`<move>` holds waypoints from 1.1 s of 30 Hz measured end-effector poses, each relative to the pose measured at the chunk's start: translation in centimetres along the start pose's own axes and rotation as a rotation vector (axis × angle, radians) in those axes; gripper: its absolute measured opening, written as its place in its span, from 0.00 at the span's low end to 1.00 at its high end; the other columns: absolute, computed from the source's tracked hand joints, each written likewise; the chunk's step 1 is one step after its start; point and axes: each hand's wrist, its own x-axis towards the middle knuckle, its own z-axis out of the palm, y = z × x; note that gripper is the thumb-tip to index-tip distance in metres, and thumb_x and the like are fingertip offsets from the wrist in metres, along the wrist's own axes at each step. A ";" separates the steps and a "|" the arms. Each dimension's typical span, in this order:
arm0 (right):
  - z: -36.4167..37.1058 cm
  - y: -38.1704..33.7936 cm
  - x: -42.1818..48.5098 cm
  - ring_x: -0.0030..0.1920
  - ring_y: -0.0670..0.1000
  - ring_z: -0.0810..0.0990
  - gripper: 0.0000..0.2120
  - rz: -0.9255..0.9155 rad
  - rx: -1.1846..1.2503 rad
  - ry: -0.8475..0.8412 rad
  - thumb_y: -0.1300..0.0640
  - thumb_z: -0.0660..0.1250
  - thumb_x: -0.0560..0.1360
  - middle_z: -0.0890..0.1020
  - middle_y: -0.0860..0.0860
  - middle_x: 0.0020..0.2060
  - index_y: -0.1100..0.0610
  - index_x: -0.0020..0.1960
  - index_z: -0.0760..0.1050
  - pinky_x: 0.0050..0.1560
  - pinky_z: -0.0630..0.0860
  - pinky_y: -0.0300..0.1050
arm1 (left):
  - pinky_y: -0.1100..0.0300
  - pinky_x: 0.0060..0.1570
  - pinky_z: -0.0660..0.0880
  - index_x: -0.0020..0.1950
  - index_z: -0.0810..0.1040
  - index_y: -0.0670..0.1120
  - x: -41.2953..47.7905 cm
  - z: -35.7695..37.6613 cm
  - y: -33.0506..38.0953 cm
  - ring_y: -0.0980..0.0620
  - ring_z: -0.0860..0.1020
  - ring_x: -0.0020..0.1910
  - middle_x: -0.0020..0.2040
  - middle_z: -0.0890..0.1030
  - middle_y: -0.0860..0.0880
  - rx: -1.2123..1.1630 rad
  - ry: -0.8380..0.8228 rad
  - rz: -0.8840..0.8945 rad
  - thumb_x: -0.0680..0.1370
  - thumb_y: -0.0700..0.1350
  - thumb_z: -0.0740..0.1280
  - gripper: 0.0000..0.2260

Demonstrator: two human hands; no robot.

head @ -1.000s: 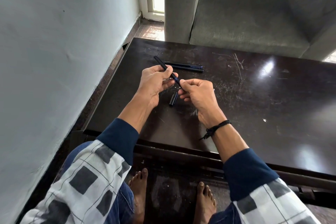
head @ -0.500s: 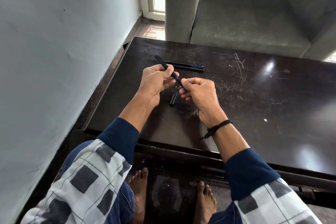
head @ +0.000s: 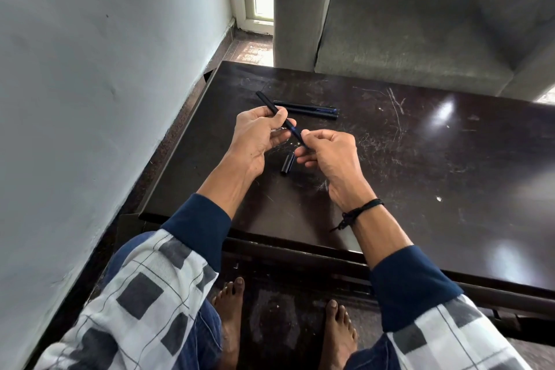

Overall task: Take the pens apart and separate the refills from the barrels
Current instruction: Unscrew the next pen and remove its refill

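A slim black plastic pen (head: pixel 267 102) is held in the air just above the near-left part of the bench, between the two hands. Its body is a thin, straight, matt cylinder. A short blue stretch is seen at the middle, in the gap between the hands. Its long axis runs on a diagonal: the free blunt end points away and to the left, past the left hand, and the other end is hidden in the right hand.

The left hand (head: pixel 258 135) is curled round the upper half, with the barrel pinched between thumb and fingers. The right hand (head: pixel 327 153) is closed on the lower end, which is pinched at the fingertips. The hands are close together but apart, joined only by the pen.

A short black tubular cap (head: pixel 287 163) lies on the bench directly below the hands. Two more long black pens (head: pixel 306 108) lie side by side just beyond the hands, set roughly crosswise, with a blue trace near their right ends.

The bench (head: pixel 420 174) is of dark, glossy wood, much scratched and marked by bright reflections. A black cord bracelet (head: pixel 360 210) is worn on the right wrist. A grey fabric sofa (head: pixel 405 39) stands behind the bench, and a pale painted wall (head: pixel 90 69) runs along the left.
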 end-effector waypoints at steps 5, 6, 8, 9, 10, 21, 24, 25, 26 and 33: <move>-0.2 0.1 0.1 0.30 0.45 0.80 0.05 -0.042 -0.014 0.012 0.58 0.73 0.78 0.84 0.52 0.33 0.59 0.47 0.82 0.31 0.75 0.36 | 0.58 0.46 0.83 0.52 0.82 0.39 0.0 0.0 0.1 0.49 0.86 0.45 0.45 0.86 0.42 -0.002 0.010 -0.004 0.80 0.38 0.69 0.04; -0.2 0.0 0.1 0.30 0.45 0.80 0.05 -0.038 -0.010 0.013 0.57 0.73 0.78 0.84 0.52 0.33 0.59 0.47 0.82 0.32 0.75 0.36 | 0.58 0.46 0.83 0.53 0.82 0.38 0.0 0.0 0.1 0.49 0.85 0.45 0.45 0.86 0.42 -0.001 0.009 -0.004 0.80 0.38 0.69 0.05; -0.1 0.0 0.0 0.31 0.46 0.80 0.09 -0.020 0.005 0.009 0.52 0.73 0.78 0.84 0.52 0.34 0.58 0.48 0.81 0.31 0.76 0.36 | 0.57 0.47 0.83 0.55 0.82 0.37 0.1 0.0 0.0 0.48 0.85 0.45 0.45 0.86 0.42 -0.001 0.003 -0.002 0.80 0.38 0.69 0.06; -0.1 0.0 0.0 0.31 0.46 0.80 0.11 -0.007 0.008 0.003 0.49 0.72 0.78 0.84 0.52 0.34 0.57 0.49 0.81 0.31 0.76 0.36 | 0.57 0.47 0.83 0.55 0.82 0.37 0.1 0.0 0.0 0.48 0.85 0.45 0.44 0.86 0.42 0.000 0.003 -0.001 0.80 0.38 0.69 0.06; 0.0 -0.1 0.0 0.31 0.46 0.80 0.12 0.006 0.003 -0.005 0.47 0.71 0.79 0.85 0.52 0.34 0.57 0.50 0.81 0.31 0.76 0.36 | 0.57 0.47 0.83 0.55 0.82 0.37 0.1 0.0 -0.1 0.49 0.85 0.45 0.44 0.86 0.42 0.000 0.004 -0.001 0.80 0.38 0.69 0.06; -0.2 0.1 0.1 0.31 0.44 0.79 0.09 -0.029 -0.027 -0.027 0.56 0.76 0.75 0.84 0.51 0.35 0.60 0.50 0.82 0.32 0.76 0.35 | 0.57 0.47 0.83 0.56 0.82 0.37 0.2 0.0 -0.2 0.47 0.86 0.46 0.48 0.86 0.39 0.015 0.011 0.000 0.80 0.38 0.69 0.07; 0.1 0.1 0.0 0.32 0.45 0.79 0.10 -0.015 -0.020 -0.030 0.49 0.74 0.77 0.84 0.51 0.35 0.56 0.48 0.81 0.32 0.76 0.36 | 0.56 0.48 0.83 0.56 0.82 0.36 0.2 -0.1 -0.2 0.47 0.86 0.47 0.48 0.86 0.39 0.014 0.003 0.004 0.80 0.38 0.69 0.08; 0.1 0.1 0.0 0.31 0.45 0.79 0.10 -0.006 -0.019 -0.032 0.48 0.73 0.78 0.84 0.51 0.34 0.55 0.47 0.81 0.32 0.76 0.35 | 0.56 0.49 0.83 0.56 0.82 0.36 0.2 -0.2 -0.1 0.48 0.86 0.46 0.48 0.86 0.39 0.013 0.003 0.004 0.80 0.38 0.69 0.08; 0.2 0.1 0.0 0.31 0.45 0.79 0.11 0.004 -0.021 -0.034 0.47 0.72 0.78 0.84 0.50 0.34 0.55 0.47 0.81 0.32 0.76 0.35 | 0.56 0.49 0.83 0.56 0.82 0.36 0.1 -0.1 -0.1 0.48 0.86 0.46 0.48 0.86 0.40 0.013 0.004 0.004 0.80 0.38 0.69 0.08; 0.0 0.1 0.2 0.30 0.45 0.79 0.08 -0.006 -0.036 -0.041 0.56 0.70 0.80 0.84 0.51 0.33 0.58 0.45 0.82 0.32 0.75 0.35 | 0.58 0.47 0.83 0.54 0.82 0.38 0.2 -0.1 -0.2 0.49 0.86 0.45 0.46 0.86 0.41 0.022 0.004 -0.006 0.80 0.39 0.69 0.06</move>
